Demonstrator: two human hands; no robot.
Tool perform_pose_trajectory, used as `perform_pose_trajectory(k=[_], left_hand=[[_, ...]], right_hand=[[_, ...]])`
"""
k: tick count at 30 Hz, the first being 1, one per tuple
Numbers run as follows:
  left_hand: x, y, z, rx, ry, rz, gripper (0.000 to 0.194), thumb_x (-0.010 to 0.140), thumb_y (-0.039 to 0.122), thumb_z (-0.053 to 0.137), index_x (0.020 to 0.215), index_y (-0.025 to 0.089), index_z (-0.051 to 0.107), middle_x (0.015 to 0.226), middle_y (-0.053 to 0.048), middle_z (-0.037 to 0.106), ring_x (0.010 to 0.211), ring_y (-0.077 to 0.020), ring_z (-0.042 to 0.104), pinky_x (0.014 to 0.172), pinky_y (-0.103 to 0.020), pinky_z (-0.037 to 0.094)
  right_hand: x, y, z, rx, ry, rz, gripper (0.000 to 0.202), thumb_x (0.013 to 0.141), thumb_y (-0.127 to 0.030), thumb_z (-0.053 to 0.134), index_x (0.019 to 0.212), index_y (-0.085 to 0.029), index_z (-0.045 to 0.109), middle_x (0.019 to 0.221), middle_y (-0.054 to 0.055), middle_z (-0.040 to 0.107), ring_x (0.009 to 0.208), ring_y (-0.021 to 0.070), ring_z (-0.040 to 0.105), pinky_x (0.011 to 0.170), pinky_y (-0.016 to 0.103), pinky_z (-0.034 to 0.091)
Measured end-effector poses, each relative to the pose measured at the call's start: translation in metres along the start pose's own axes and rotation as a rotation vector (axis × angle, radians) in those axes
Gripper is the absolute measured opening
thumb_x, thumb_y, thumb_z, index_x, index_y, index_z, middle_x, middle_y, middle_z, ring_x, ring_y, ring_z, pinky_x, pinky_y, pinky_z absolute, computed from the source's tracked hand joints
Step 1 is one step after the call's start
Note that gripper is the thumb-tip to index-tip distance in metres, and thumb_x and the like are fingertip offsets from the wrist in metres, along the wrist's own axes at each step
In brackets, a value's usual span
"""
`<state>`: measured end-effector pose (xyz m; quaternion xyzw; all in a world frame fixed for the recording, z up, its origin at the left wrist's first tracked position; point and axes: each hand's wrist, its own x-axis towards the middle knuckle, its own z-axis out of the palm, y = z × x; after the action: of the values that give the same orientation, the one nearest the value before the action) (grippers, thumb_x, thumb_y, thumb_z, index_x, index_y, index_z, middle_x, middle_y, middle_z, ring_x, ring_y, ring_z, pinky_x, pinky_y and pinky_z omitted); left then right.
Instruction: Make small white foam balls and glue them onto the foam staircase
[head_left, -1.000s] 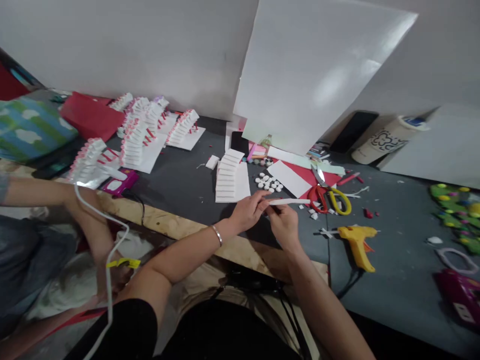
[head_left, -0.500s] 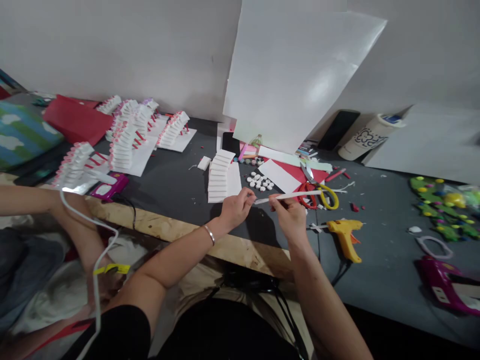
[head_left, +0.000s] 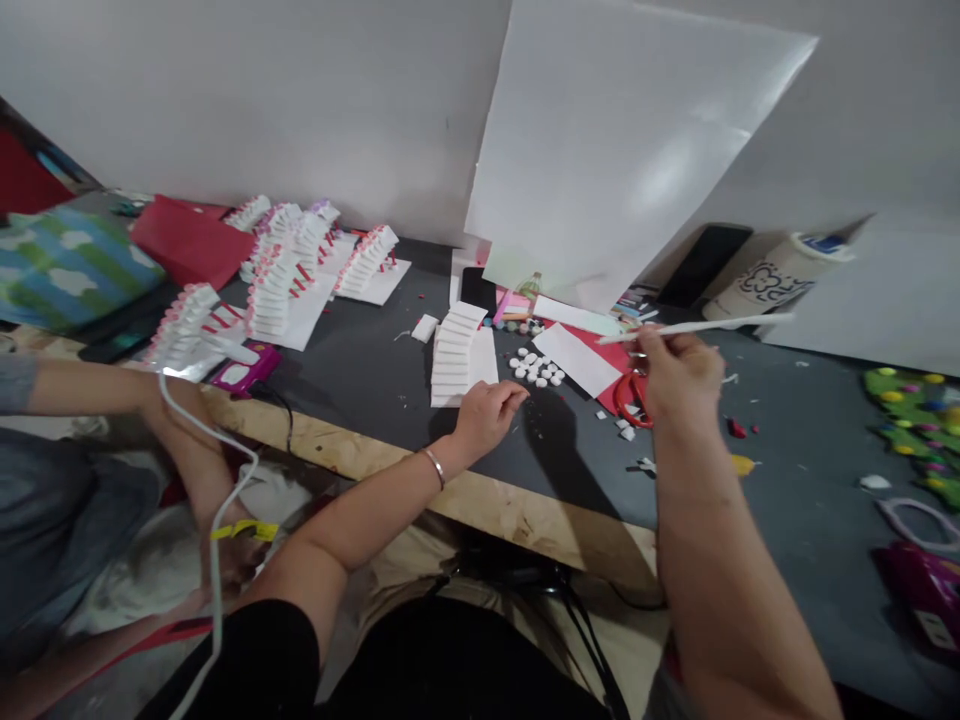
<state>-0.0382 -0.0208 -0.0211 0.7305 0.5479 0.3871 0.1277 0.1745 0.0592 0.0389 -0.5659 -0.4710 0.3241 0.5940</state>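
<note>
My left hand (head_left: pixel 491 418) is closed, fingertips pinched together, just below the white round pieces (head_left: pixel 537 367) and beside the white stepped model (head_left: pixel 455 350); whatever it pinches is too small to make out. Raised over the table at the right, my right hand (head_left: pixel 679 380) grips a thin white strip (head_left: pixel 720 324) that sticks out on both sides of the fingers. Red-handled scissors (head_left: pixel 632 400) lie left of that hand, partly covered by it. A white card (head_left: pixel 577 358) rests on red paper.
Finished stepped models (head_left: pixel 274 290) stand at the left near a magenta device (head_left: pixel 246 368). Another person's arm (head_left: pixel 97 388) is at the far left. A cup (head_left: pixel 769 275) and a dark phone (head_left: pixel 705 264) lean at the back right. Green decorated pieces (head_left: pixel 911 420) lie far right.
My right hand has moved right and up with the white strip, away from my left hand. It now covers the yellow scissor handle and most of the glue gun. The view has shifted slightly.
</note>
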Motion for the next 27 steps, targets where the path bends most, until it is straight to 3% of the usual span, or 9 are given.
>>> perform_pose_trajectory(k=[3,6,10,13,16,18,21,24,27], left_hand=[[0.0,-0.002,0.001,0.015,-0.037,0.035,0.037,0.1,0.038,0.041,0.081,0.019,0.066,0.07,-0.001,0.069,0.065,-0.0153,0.06,0.076,-0.03,0.042],[-0.001,-0.002,0.002,0.021,-0.083,0.061,0.045,0.101,0.04,0.037,0.072,0.019,0.064,0.06,0.0,0.064,0.057,-0.0134,0.055,0.076,-0.031,0.041],[-0.002,0.002,0.0,-0.022,-0.071,0.064,0.041,0.101,0.038,0.038,0.077,0.019,0.065,0.066,0.0,0.068,0.059,-0.0133,0.056,0.079,-0.032,0.041],[-0.001,0.004,-0.001,-0.142,0.013,0.033,0.027,0.097,0.036,0.045,0.092,0.02,0.067,0.081,-0.003,0.071,0.072,-0.0151,0.061,0.081,-0.032,0.044],[0.003,0.006,-0.002,-0.4,0.041,-0.091,0.027,0.094,0.04,0.05,0.098,0.019,0.065,0.09,-0.006,0.071,0.081,-0.0167,0.063,0.075,-0.03,0.048],[0.007,0.007,-0.003,-0.66,-0.045,-0.219,0.034,0.092,0.048,0.051,0.095,0.017,0.064,0.087,-0.006,0.07,0.076,-0.0164,0.064,0.067,-0.028,0.049],[0.012,0.007,-0.004,-1.014,-0.262,-0.424,0.047,0.089,0.061,0.05,0.091,0.015,0.063,0.077,-0.006,0.069,0.066,-0.0157,0.065,0.056,-0.025,0.047],[0.013,0.007,-0.005,-1.163,-0.416,-0.56,0.05,0.086,0.064,0.054,0.084,0.014,0.062,0.069,-0.006,0.069,0.057,-0.0131,0.064,0.051,-0.023,0.042],[0.012,0.005,-0.006,-1.208,-0.47,-0.598,0.045,0.082,0.058,0.064,0.08,0.013,0.06,0.066,-0.005,0.069,0.054,-0.0109,0.063,0.05,-0.02,0.039]], right_hand=[[0.027,-0.022,-0.014,0.025,0.086,-0.082,0.033,0.066,-0.048,0.077,0.073,-0.017,0.066,0.064,0.003,0.062,0.056,0.0157,0.056,0.055,0.034,0.049],[0.047,-0.046,-0.033,0.114,0.185,-0.217,0.027,0.066,-0.048,0.079,0.065,-0.026,0.062,0.064,0.002,0.057,0.062,0.0197,0.057,0.059,0.038,0.05],[0.035,-0.06,-0.041,0.128,0.146,-0.238,0.024,0.065,-0.046,0.079,0.067,-0.027,0.065,0.07,0.001,0.061,0.062,0.0166,0.057,0.055,0.033,0.048],[-0.006,-0.047,-0.026,0.04,0.025,-0.095,0.026,0.068,-0.047,0.076,0.074,-0.022,0.069,0.065,0.0,0.063,0.05,0.0119,0.051,0.046,0.027,0.039],[-0.051,-0.021,-0.005,0.004,-0.156,0.018,0.033,0.069,-0.051,0.073,0.073,-0.018,0.068,0.063,0.001,0.065,0.051,0.0113,0.052,0.049,0.026,0.041],[-0.071,-0.004,0.006,0.056,-0.24,0.064,0.035,0.069,-0.053,0.072,0.073,-0.018,0.068,0.062,0.001,0.066,0.053,0.012,0.053,0.052,0.027,0.044],[-0.085,0.015,0.015,0.119,-0.358,0.093,0.033,0.071,-0.051,0.071,0.074,-0.019,0.069,0.062,0.001,0.065,0.057,0.0135,0.055,0.056,0.028,0.046],[-0.087,0.026,0.017,0.127,-0.378,0.107,0.031,0.071,-0.049,0.072,0.076,-0.018,0.071,0.064,0.001,0.066,0.058,0.0135,0.054,0.057,0.029,0.046],[-0.088,0.033,0.016,0.118,-0.391,0.106,0.029,0.072,-0.047,0.071,0.078,-0.018,0.072,0.066,0.001,0.066,0.058,0.013,0.053,0.057,0.028,0.045]])
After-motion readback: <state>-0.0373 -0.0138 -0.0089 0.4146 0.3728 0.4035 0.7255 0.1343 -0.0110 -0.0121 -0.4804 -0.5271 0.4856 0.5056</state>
